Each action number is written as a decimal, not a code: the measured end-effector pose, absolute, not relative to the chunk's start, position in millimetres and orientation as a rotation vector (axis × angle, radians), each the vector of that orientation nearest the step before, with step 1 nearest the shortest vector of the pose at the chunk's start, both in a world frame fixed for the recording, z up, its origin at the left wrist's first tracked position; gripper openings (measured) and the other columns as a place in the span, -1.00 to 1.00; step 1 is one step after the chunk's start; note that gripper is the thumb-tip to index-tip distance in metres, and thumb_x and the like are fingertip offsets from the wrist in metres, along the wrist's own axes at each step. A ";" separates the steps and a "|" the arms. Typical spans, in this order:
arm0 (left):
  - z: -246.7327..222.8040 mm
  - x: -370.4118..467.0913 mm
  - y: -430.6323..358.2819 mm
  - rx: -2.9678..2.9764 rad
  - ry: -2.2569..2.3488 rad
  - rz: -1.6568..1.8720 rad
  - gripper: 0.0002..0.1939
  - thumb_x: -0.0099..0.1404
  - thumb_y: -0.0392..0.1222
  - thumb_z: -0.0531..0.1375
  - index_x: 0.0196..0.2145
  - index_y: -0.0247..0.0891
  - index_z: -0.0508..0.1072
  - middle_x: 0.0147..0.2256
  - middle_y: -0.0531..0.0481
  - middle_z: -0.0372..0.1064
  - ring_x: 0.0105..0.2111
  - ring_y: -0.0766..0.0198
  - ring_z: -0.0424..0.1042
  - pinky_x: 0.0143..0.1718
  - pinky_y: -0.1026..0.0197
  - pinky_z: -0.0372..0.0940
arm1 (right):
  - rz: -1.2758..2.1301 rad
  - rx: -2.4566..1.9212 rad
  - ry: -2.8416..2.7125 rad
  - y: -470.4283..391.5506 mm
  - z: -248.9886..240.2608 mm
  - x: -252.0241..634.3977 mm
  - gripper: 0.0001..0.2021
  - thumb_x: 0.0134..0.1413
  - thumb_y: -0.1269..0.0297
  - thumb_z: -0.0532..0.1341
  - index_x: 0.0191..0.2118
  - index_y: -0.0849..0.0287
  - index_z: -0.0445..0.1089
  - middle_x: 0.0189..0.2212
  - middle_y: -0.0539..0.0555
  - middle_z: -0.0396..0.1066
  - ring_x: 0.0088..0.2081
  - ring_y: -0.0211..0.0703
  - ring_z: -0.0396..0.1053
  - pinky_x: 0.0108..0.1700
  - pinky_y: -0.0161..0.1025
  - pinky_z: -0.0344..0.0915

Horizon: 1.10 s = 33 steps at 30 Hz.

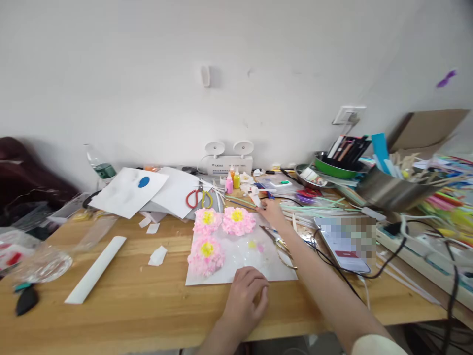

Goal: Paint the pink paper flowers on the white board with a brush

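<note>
A white sheet [240,268] lies on the wooden table, bearing pink fluffy flowers with yellow centres: one in front [206,254], another at back left [207,220] and a third at back right [238,220]. My left hand [247,298] rests at the sheet's front edge, fingers loosely curled, nothing visible in them. Stretched to the back, my right hand [272,212] is beside a crumpled white piece [254,195] and a blue item [271,195]; its fingertips are too small to read. Scissors with gold handles [283,246] lie under the right forearm.
Behind the flowers stand small paint bottles [229,185] and red-and-yellow-handled tools [198,198]. A phone [343,244], black cables and a power strip [428,261] crowd the right. Leftward lie a rolled white paper [96,270], loose sheets [129,192] and a bottle [101,165].
</note>
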State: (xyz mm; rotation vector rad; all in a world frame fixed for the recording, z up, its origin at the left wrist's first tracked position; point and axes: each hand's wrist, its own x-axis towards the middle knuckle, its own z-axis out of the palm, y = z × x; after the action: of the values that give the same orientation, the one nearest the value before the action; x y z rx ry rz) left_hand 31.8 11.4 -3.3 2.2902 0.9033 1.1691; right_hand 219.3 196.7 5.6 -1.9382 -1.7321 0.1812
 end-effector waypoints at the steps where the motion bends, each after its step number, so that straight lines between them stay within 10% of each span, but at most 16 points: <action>1: -3.2 31.8 10.9 2.284 0.903 1.183 -0.81 0.15 -0.47 0.05 -0.31 -0.25 0.33 -0.35 -0.03 0.39 -0.26 0.23 0.32 -0.23 0.10 0.26 | 0.170 -1.928 -1.710 192.7 7.0 220.1 -0.83 -0.07 0.29 0.22 -0.34 0.26 0.44 -0.37 0.15 0.46 -0.33 -0.14 0.37 -0.28 -0.29 0.17; 9: 15.2 13.7 -4.0 2.314 0.816 1.307 -0.76 0.12 -0.45 0.09 -0.24 -0.27 0.32 -0.30 -0.05 0.40 -0.21 0.24 0.32 -0.16 0.13 0.28 | 0.202 -1.798 -1.430 117.9 38.0 219.3 -0.58 0.01 -0.01 0.08 -0.33 0.26 0.48 -0.65 0.03 0.36 -0.56 -0.19 0.27 -0.45 -0.27 0.14; 33: 12.0 -219.2 117.4 2.251 2.130 0.665 -0.64 0.23 -0.21 0.00 -0.03 -0.32 0.33 0.02 -0.17 0.29 0.03 0.04 0.23 0.08 0.01 0.09 | 0.305 -1.701 -0.726 -15.1 -30.4 197.4 -0.49 -0.05 -0.10 0.16 -0.28 0.35 0.49 -0.33 0.22 0.50 -0.25 0.03 0.40 -0.16 -0.12 0.27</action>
State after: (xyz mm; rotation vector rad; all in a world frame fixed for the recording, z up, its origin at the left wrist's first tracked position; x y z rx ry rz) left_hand -219.2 117.4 12.0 2.2507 2.1298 0.6652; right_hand 197.4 -15.1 -30.4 -1.7014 -0.7259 0.3051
